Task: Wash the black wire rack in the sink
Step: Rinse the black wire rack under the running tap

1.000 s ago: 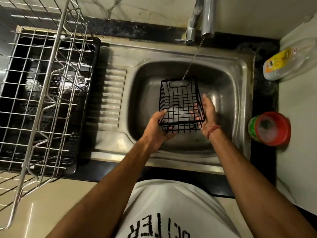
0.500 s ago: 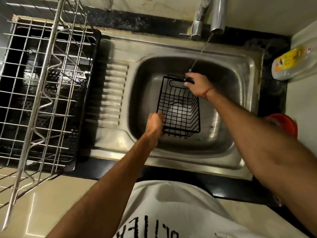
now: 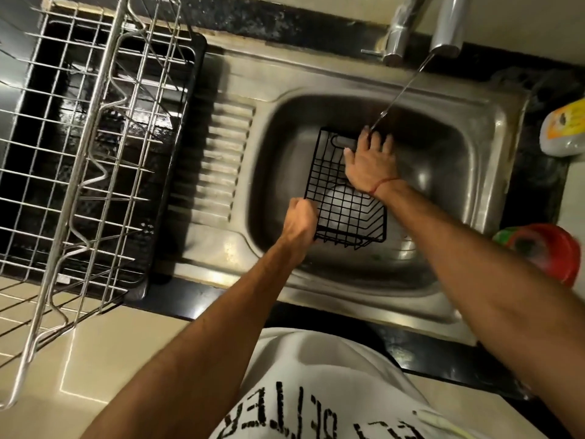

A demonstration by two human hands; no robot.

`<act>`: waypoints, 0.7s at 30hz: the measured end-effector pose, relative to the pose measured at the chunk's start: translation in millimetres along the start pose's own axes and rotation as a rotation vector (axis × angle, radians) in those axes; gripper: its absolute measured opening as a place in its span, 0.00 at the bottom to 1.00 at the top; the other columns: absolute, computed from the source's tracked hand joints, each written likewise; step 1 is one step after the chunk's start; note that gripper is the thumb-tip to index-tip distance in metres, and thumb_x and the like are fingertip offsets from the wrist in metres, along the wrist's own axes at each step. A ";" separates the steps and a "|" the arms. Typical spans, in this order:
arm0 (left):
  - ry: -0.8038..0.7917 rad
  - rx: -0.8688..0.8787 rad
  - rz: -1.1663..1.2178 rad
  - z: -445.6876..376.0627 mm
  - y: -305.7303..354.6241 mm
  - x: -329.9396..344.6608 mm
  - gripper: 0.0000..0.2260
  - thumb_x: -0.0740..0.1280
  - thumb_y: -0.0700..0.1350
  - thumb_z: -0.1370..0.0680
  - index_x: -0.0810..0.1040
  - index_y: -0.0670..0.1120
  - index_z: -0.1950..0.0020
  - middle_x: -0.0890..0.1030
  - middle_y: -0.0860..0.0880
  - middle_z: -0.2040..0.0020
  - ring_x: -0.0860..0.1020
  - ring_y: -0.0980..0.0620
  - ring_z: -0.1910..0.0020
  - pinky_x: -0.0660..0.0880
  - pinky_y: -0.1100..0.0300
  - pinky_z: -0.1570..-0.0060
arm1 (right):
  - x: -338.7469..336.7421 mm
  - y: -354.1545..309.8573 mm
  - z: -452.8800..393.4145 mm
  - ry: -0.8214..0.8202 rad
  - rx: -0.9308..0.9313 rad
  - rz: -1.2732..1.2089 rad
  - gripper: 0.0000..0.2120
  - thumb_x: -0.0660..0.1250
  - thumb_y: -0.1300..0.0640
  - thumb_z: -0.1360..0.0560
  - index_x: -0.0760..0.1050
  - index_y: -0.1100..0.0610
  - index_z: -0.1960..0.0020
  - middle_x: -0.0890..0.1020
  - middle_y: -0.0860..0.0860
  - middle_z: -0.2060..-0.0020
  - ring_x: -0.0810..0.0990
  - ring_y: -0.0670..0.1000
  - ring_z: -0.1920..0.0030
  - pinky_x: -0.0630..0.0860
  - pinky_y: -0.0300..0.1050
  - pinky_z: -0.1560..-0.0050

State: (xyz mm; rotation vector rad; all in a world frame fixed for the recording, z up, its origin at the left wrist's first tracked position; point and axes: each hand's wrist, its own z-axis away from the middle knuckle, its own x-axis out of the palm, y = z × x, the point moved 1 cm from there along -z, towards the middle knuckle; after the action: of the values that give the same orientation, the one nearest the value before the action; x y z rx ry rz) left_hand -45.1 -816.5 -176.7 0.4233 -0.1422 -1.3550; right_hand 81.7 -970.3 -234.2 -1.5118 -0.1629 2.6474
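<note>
The right hand [image 3: 368, 164] has left the far rim to lie flat-fingered inside the black wire rack [image 3: 343, 198] under the water stream [image 3: 400, 93], rinsing, while the left hand [image 3: 299, 221] grips its near corner.

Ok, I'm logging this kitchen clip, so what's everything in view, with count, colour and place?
black wire rack: one, black, in the sink under the water stream
sink: one, steel, centre, ridged drainboard on its left
tap: one, chrome, top edge, running
water stream: one, thin, falling on the right hand's fingers
dish drainer: one, silver wire on a black tray, left
bottle: one, pale with a yellow label, lying at the right edge
tub: one, red rim, green side, right counter
left hand: grips the rack's near left edge
right hand: flat on the rack's far end
</note>
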 end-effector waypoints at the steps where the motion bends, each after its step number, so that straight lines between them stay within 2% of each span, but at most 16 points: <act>1: 0.006 0.006 0.007 -0.6 -1.0 -2.0 0.15 0.56 0.42 0.15 0.76 0.45 0.31 0.81 0.41 0.39 0.81 0.44 0.47 0.83 0.48 0.54 | -3.6 13.7 3.0 -0.021 -0.076 0.004 0.34 0.48 0.42 0.13 0.43 0.58 0.15 0.50 0.60 0.16 0.46 0.65 0.17 0.51 0.63 0.19; 3: -0.002 0.004 0.025 2.0 2.2 -3.1 0.16 0.57 0.41 0.17 0.77 0.45 0.31 0.81 0.41 0.40 0.81 0.44 0.49 0.81 0.51 0.58 | -12.0 35.2 11.7 -0.092 -0.114 -0.005 0.33 0.51 0.49 0.13 0.39 0.57 0.15 0.43 0.55 0.15 0.46 0.58 0.16 0.52 0.58 0.17; 6: -0.008 0.002 0.057 8.1 13.6 3.4 0.18 0.58 0.42 0.17 0.77 0.42 0.29 0.81 0.42 0.41 0.80 0.43 0.48 0.79 0.54 0.61 | -13.1 32.8 28.3 -0.122 0.031 -0.261 0.39 0.58 0.62 0.17 0.36 0.58 0.15 0.37 0.55 0.16 0.52 0.61 0.17 0.59 0.54 0.19; 7: -0.004 0.000 0.073 9.6 17.1 3.2 0.19 0.58 0.43 0.17 0.77 0.41 0.28 0.81 0.42 0.39 0.81 0.42 0.46 0.79 0.54 0.61 | -10.3 25.7 34.7 -0.092 0.081 -0.417 0.41 0.58 0.66 0.18 0.36 0.57 0.15 0.41 0.56 0.16 0.54 0.61 0.17 0.61 0.52 0.20; 8: 0.010 -0.006 0.085 9.8 20.0 2.2 0.21 0.58 0.43 0.18 0.77 0.42 0.27 0.82 0.41 0.37 0.82 0.41 0.43 0.81 0.52 0.59 | -8.1 18.6 43.2 -0.051 0.142 -0.563 0.42 0.58 0.69 0.20 0.37 0.57 0.15 0.49 0.57 0.16 0.61 0.62 0.19 0.67 0.49 0.24; 9: 0.021 -0.009 0.094 7.6 21.2 0.5 0.21 0.59 0.43 0.18 0.77 0.42 0.26 0.82 0.40 0.34 0.82 0.40 0.41 0.82 0.50 0.55 | -5.6 13.6 52.2 -0.010 0.200 -0.666 0.42 0.58 0.71 0.21 0.40 0.57 0.15 0.60 0.58 0.19 0.72 0.60 0.26 0.77 0.46 0.33; 10: 0.026 -0.001 0.096 6.8 23.2 -1.7 0.22 0.59 0.44 0.19 0.77 0.42 0.26 0.82 0.39 0.33 0.82 0.40 0.41 0.82 0.48 0.53 | -5.2 9.6 63.1 0.006 0.241 -0.721 0.42 0.58 0.73 0.22 0.43 0.57 0.15 0.67 0.57 0.25 0.80 0.55 0.36 0.80 0.39 0.44; 12: 0.040 0.028 0.092 7.3 25.9 -7.4 0.20 0.59 0.43 0.19 0.79 0.41 0.30 0.82 0.39 0.38 0.81 0.41 0.44 0.80 0.50 0.55 | 0.0 6.3 83.8 -0.021 0.265 -0.771 0.41 0.57 0.73 0.21 0.45 0.54 0.14 0.73 0.54 0.33 0.76 0.43 0.52 0.76 0.31 0.55; 14: 0.057 0.046 0.079 4.7 26.2 -14.3 0.14 0.59 0.41 0.21 0.81 0.42 0.40 0.82 0.42 0.48 0.81 0.42 0.50 0.78 0.53 0.59 | 2.3 2.1 104.6 -0.074 0.252 -0.767 0.39 0.57 0.71 0.19 0.44 0.51 0.14 0.73 0.48 0.46 0.73 0.41 0.61 0.75 0.30 0.65; 15: 0.054 0.042 0.062 2.1 25.9 -17.4 0.12 0.60 0.42 0.21 0.81 0.43 0.44 0.81 0.43 0.49 0.81 0.42 0.51 0.78 0.53 0.58 | 2.6 0.7 110.2 -0.080 0.239 -0.753 0.38 0.57 0.69 0.18 0.45 0.52 0.14 0.72 0.48 0.49 0.75 0.42 0.62 0.75 0.30 0.67; 16: 0.046 0.039 0.042 0.3 26.1 -19.9 0.11 0.60 0.42 0.21 0.81 0.43 0.46 0.81 0.43 0.49 0.81 0.41 0.51 0.79 0.52 0.58 | 0.6 -1.0 112.1 -0.073 0.217 -0.742 0.36 0.56 0.68 0.17 0.47 0.53 0.14 0.73 0.49 0.48 0.78 0.44 0.60 0.76 0.32 0.64; 17: 0.035 0.039 0.027 -0.4 25.5 -22.3 0.10 0.59 0.42 0.21 0.80 0.43 0.48 0.81 0.42 0.50 0.81 0.42 0.52 0.79 0.52 0.58 | -4.4 -2.9 109.0 -0.069 0.209 -0.755 0.33 0.56 0.67 0.16 0.49 0.53 0.15 0.75 0.52 0.42 0.81 0.48 0.51 0.78 0.34 0.56; 18: 0.023 0.037 0.016 -0.4 25.3 -23.8 0.09 0.59 0.42 0.21 0.79 0.44 0.49 0.81 0.43 0.50 0.80 0.43 0.53 0.78 0.52 0.59 | -10.3 -4.6 101.0 -0.062 0.220 -0.787 0.32 0.56 0.66 0.15 0.50 0.53 0.15 0.75 0.54 0.33 0.80 0.52 0.39 0.76 0.37 0.45; 19: 0.019 0.037 0.004 -1.7 25.5 -24.9 0.09 0.59 0.42 0.21 0.79 0.44 0.51 0.81 0.43 0.51 0.79 0.43 0.54 0.77 0.53 0.60 | -14.7 -4.2 88.8 -0.066 0.238 -0.829 0.31 0.57 0.63 0.14 0.50 0.53 0.15 0.70 0.54 0.25 0.73 0.54 0.28 0.72 0.42 0.36; 21: 0.017 0.043 -0.023 -3.9 25.1 -27.3 0.08 0.59 0.43 0.21 0.78 0.46 0.52 0.81 0.42 0.49 0.78 0.43 0.53 0.76 0.53 0.61 | -19.1 -3.3 58.4 -0.092 0.270 -0.886 0.29 0.57 0.58 0.13 0.51 0.52 0.15 0.61 0.55 0.18 0.61 0.56 0.19 0.61 0.51 0.22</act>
State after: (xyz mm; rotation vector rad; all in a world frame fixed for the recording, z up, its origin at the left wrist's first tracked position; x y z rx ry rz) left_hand -26.8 -785.5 -167.0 0.4738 -0.1528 -1.3730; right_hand 41.1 -972.4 -188.0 -0.9183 -0.3635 1.9200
